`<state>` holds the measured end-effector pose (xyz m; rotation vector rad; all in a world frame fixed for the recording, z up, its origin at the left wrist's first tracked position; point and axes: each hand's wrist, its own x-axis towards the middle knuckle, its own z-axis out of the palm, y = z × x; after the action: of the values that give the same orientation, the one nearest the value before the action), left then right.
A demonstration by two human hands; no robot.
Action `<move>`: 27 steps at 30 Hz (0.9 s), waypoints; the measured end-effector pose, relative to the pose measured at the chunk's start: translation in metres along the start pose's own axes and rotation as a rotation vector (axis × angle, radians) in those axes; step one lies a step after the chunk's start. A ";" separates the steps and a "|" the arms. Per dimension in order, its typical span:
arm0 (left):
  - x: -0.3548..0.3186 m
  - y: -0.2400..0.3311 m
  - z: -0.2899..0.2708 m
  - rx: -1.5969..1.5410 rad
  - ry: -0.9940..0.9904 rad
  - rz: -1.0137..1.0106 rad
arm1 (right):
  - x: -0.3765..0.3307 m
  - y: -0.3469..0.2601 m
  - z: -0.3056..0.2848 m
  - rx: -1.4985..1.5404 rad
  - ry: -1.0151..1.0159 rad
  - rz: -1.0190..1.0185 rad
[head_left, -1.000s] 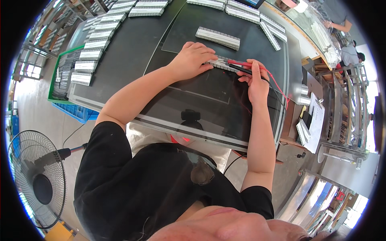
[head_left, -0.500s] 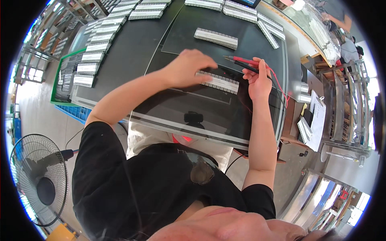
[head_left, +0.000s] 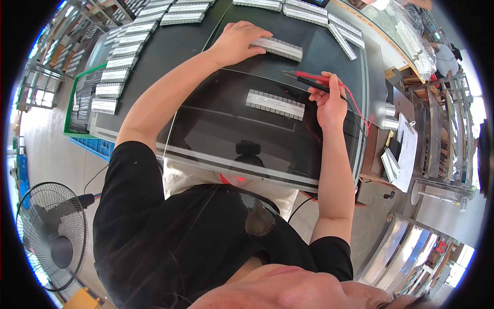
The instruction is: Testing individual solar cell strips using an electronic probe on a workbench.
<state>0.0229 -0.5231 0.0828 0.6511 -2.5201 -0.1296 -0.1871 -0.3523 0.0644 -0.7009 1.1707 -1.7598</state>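
Note:
My left hand [head_left: 240, 44] reaches to the far middle of the dark table. Its thumb and fingers close around the left end of a flat, grey-and-white segmented strip [head_left: 284, 49], covering that end. Nearer to me lies a second segmented strip [head_left: 275, 104], with neither hand touching it. To the right of it, my right hand [head_left: 329, 100] is closed on a pair of test probes, one red [head_left: 311, 76] and one black [head_left: 313, 84]. Their thin metal tips point left, above the table between the two strips.
Rows of similar strips line the table's left [head_left: 121, 63] and far edges [head_left: 305, 14]. A green crate [head_left: 72, 105] of dark pieces stands at the left. Red and black leads trail from the probes. A clipboard with paper [head_left: 407, 154] lies at right; a fan [head_left: 54, 237] stands lower left.
My left hand has moved away from the nearer strip to the left end of the farther one and taken hold there. The right hand with the probes has barely moved.

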 end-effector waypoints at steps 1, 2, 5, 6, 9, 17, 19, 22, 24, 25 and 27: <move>-0.003 0.004 -0.002 -0.007 0.026 0.045 | -0.001 0.000 0.001 0.006 0.005 -0.019; -0.009 0.010 -0.001 -0.023 0.047 0.065 | -0.002 -0.001 0.002 0.012 0.009 -0.039; -0.028 0.031 0.005 -0.116 0.026 0.076 | -0.003 -0.002 0.004 -0.034 0.023 -0.050; -0.034 0.036 0.008 -0.152 -0.010 0.056 | -0.004 -0.002 0.005 -0.037 0.029 -0.047; -0.041 0.044 0.013 -0.154 -0.012 0.032 | -0.005 -0.002 0.009 -0.183 0.014 -0.022; -0.044 0.043 0.014 -0.155 -0.013 0.022 | -0.003 0.001 0.009 -0.249 -0.035 -0.015; -0.044 0.043 0.014 -0.151 -0.008 0.029 | -0.004 0.000 0.010 -0.251 -0.033 -0.015; -0.044 0.043 0.014 -0.144 0.004 0.039 | -0.005 0.000 0.011 -0.243 -0.029 -0.021; -0.044 0.043 0.015 -0.146 0.006 0.038 | -0.005 -0.001 0.010 -0.232 -0.027 -0.029; -0.044 0.043 0.016 -0.149 0.004 0.035 | -0.005 -0.001 0.009 -0.206 -0.023 -0.018; -0.044 0.043 0.012 -0.146 0.000 0.027 | -0.005 -0.001 0.007 -0.138 -0.020 -0.016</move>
<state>0.0309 -0.4651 0.0609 0.5582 -2.4906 -0.3004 -0.1794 -0.3506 0.0686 -0.8099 1.2843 -1.6933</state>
